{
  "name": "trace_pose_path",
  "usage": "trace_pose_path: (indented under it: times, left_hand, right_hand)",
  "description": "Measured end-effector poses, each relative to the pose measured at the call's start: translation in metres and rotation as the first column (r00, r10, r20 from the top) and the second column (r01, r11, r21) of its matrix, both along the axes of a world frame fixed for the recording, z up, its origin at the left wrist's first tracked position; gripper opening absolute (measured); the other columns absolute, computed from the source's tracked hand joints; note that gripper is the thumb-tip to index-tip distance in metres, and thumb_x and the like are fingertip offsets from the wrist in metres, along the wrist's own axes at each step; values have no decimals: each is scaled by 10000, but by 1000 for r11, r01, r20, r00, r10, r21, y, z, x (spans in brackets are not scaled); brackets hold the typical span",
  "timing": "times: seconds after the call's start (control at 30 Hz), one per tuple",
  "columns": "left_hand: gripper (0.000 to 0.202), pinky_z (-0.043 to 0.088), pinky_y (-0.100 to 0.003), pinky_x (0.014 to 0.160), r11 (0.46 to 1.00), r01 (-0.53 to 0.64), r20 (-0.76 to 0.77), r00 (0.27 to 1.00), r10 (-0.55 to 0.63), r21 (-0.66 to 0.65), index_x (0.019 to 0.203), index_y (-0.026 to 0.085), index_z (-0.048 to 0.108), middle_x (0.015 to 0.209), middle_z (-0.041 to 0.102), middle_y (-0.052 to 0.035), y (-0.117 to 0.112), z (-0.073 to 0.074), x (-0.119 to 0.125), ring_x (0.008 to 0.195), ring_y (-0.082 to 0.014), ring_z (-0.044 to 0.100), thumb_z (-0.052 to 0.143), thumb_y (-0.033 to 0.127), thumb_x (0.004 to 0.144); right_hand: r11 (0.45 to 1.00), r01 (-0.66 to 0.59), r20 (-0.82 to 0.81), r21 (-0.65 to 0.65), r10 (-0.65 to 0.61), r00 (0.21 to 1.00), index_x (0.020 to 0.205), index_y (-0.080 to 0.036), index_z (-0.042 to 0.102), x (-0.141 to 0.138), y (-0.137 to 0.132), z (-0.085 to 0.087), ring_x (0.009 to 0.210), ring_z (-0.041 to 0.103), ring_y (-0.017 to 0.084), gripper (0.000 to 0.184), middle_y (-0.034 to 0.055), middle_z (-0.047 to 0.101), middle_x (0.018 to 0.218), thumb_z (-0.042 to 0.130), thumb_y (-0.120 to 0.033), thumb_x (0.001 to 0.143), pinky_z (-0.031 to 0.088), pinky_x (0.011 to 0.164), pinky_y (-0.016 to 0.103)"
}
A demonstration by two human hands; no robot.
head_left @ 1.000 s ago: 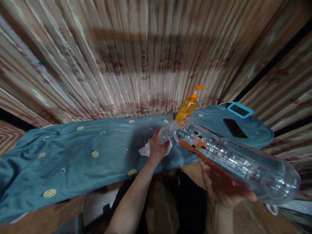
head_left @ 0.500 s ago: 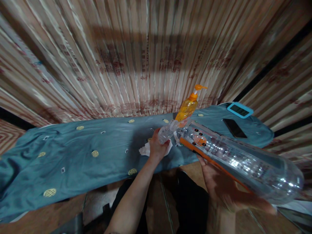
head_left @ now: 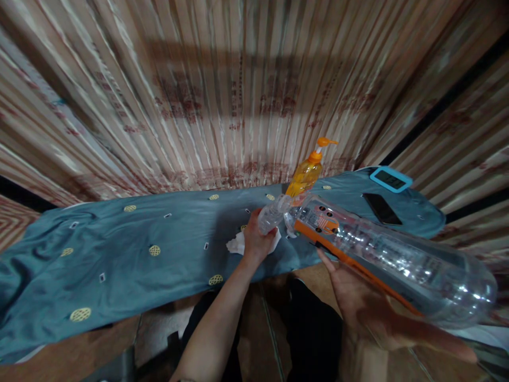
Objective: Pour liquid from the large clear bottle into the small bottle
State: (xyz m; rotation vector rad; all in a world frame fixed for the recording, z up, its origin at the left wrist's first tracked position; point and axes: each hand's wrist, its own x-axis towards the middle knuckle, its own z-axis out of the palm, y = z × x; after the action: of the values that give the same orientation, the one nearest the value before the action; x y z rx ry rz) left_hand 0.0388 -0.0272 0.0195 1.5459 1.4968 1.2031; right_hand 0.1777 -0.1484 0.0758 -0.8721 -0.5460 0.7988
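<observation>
My left hand (head_left: 257,243) is closed round the lower part of a small clear bottle (head_left: 273,213), with a white tissue (head_left: 237,245) bunched under the palm on the blue cloth. A large clear plastic bottle (head_left: 392,260) with an orange label lies tilted, and its neck meets the mouth of the small bottle. Beneath the large bottle's middle is my right hand (head_left: 368,313). It cradles the bottle from below, thumb along its near side and fingers stretched toward its base.
A blue patterned cloth (head_left: 119,254) covers a long narrow table. An orange pump bottle (head_left: 305,175) stands just behind the two bottles. A black phone (head_left: 382,209) and a blue-framed digital clock (head_left: 391,179) lie at the right end. A striped curtain hangs behind.
The large bottle has turned a little, bringing the orange label toward the near side. The fingers of my right hand have stretched out under it. My left hand has stayed put.
</observation>
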Motion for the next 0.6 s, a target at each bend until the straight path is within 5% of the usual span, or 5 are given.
trace_pose_path:
  times: [0.4, 0.6]
  left_hand:
    - [509, 557, -375, 949, 1000, 2, 2, 1000, -2, 16, 1170, 230, 564, 1114, 737, -44, 1, -2, 0, 1036, -243, 711, 728, 109, 703]
    - [527, 559, -378, 946, 1000, -19, -4, 1000, 19, 1, 1182, 243, 568, 1111, 732, -38, 2, -3, 0, 1047, -254, 710, 744, 132, 698]
  right_hand:
    - [984, -90, 45, 152, 84, 995, 1412, -392, 502, -5, -2, 11, 1422, 380, 429, 1077, 69, 472, 1500, 702, -892, 479, 386, 1026, 756]
    - [987, -134, 83, 92, 127, 988, 1337, -240, 595, -8, -1, 21, 1407, 382, 464, 1132, 163, 476, 1484, 723, -894, 422, 359, 1055, 749]
